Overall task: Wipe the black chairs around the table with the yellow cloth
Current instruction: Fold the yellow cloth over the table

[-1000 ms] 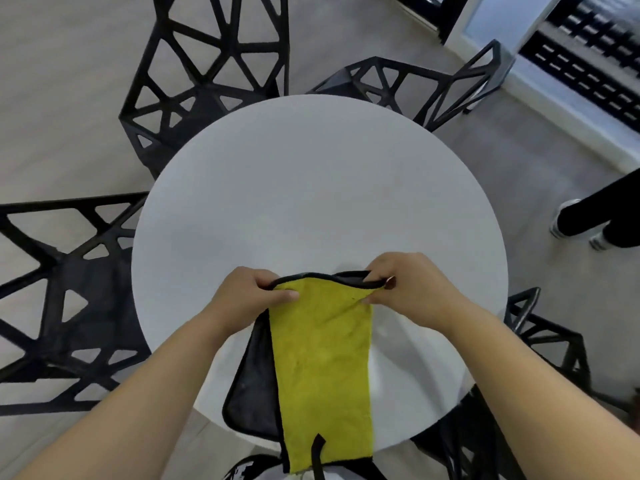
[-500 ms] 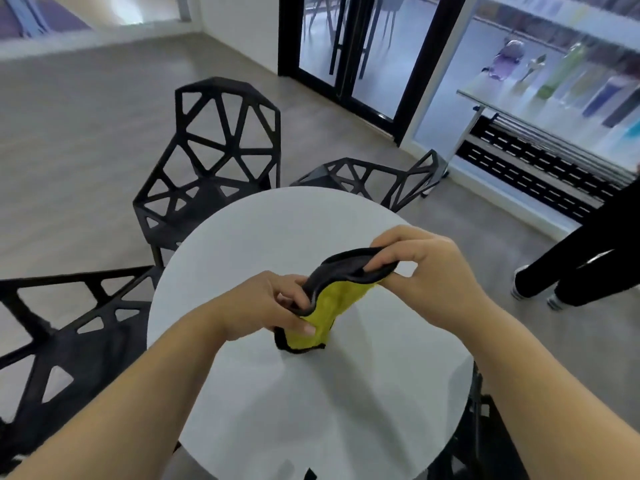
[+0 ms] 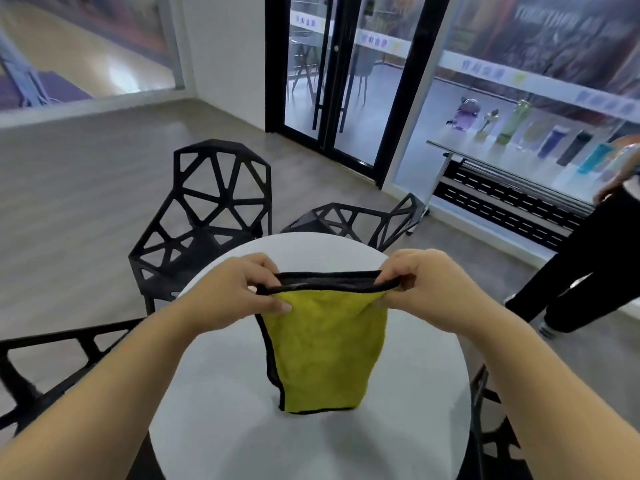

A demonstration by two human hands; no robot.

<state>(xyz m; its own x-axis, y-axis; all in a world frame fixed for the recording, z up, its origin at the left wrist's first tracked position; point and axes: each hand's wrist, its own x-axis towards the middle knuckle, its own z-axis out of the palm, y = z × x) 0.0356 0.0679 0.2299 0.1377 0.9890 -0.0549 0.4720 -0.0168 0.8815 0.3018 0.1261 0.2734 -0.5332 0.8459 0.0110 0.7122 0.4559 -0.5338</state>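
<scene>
A yellow cloth [image 3: 325, 344] with a black hem hangs folded above the round white table [image 3: 221, 427]. My left hand [image 3: 232, 292] pinches its top left corner and my right hand [image 3: 433, 289] pinches the top right corner, so the upper edge is stretched between them. Black lattice chairs ring the table: one stands upright at the far left [image 3: 214, 209], one is tucked in at the far side [image 3: 353, 220], one sits at the near left [image 3: 45, 368], and one shows at the right edge [image 3: 491, 431].
A person in black trousers [image 3: 581, 265] stands to the right of the table. Behind are black-framed glass doors [image 3: 329, 81] and a low shelf with several bottles [image 3: 540, 140]. Grey wood floor [image 3: 79, 188] spreads out to the left.
The cloth went from lying on the table to bunched between my hands, and now hangs spread out by its top corners. My view has lifted toward the room.
</scene>
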